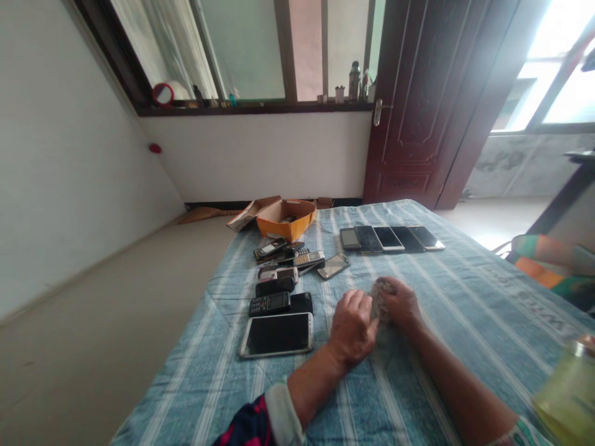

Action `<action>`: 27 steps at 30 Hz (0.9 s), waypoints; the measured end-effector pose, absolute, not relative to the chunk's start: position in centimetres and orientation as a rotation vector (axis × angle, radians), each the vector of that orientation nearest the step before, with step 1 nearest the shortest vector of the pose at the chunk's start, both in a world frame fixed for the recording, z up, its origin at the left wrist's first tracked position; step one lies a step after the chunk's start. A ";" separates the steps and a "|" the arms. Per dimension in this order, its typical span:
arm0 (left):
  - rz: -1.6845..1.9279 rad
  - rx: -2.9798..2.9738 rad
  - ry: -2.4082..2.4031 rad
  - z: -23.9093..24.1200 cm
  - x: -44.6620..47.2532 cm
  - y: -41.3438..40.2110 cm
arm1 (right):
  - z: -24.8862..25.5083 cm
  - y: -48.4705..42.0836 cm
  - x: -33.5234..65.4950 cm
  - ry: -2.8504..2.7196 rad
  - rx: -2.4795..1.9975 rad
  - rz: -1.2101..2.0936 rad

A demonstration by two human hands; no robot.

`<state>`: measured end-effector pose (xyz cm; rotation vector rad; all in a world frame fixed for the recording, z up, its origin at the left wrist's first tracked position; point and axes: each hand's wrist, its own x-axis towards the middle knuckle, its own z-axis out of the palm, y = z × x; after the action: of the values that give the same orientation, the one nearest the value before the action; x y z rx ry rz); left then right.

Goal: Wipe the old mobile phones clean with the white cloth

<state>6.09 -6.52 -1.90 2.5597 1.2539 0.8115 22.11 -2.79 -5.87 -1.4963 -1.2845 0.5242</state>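
Observation:
My left hand (352, 325) and my right hand (400, 303) meet at the middle of the blue striped tablecloth (465, 297). Both are closed around a small greyish thing (377, 297) held between them; I cannot make out what it is. To the left of my hands lies a large white smartphone (277, 334), face up. Beyond it are a dark keypad phone (270, 303) and a heap of several old handsets (288, 260). A row of several smartphones (390, 238) lies side by side at the far part of the table.
An open orange cardboard box (286, 218) stands at the table's far left corner. A yellowish jar (569, 393) sits at the near right edge. A colourful chair (553, 263) stands to the right. A dark door (418, 99) and a window sill with bottles are behind.

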 end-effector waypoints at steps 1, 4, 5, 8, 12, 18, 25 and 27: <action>0.708 2.619 1.290 -1.3 4.6 -7.1 | -6.0 -2.8 22.2 -1.311 -1.504 0.485; 0.406 2.666 1.456 0.3 -0.4 -8.5 | -6.1 -2.7 22.0 -1.403 -1.514 0.394; 0.325 2.661 1.527 0.7 -2.0 -8.8 | -6.2 -2.8 21.8 -1.427 -1.514 0.378; 0.099 2.634 1.637 1.5 -5.7 -9.4 | -6.3 -2.9 21.4 -1.536 -1.541 0.313; -0.023 2.569 1.599 1.8 -7.6 -9.2 | -5.9 -3.5 21.0 -1.765 -1.650 0.185; -0.045 2.626 1.495 2.0 -7.4 -8.2 | -4.3 -4.5 20.2 -1.993 -1.783 0.121; 0.060 2.749 1.448 1.7 -7.0 -8.5 | -3.6 -4.8 19.9 -2.040 -1.769 0.122; 0.073 2.754 1.436 1.5 -6.3 -8.9 | -3.9 -4.7 20.1 -2.039 -1.745 0.121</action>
<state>-6.29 -8.92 1.51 2.7543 1.4360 0.0726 20.12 -4.68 -3.90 -1.7450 -2.0392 0.1209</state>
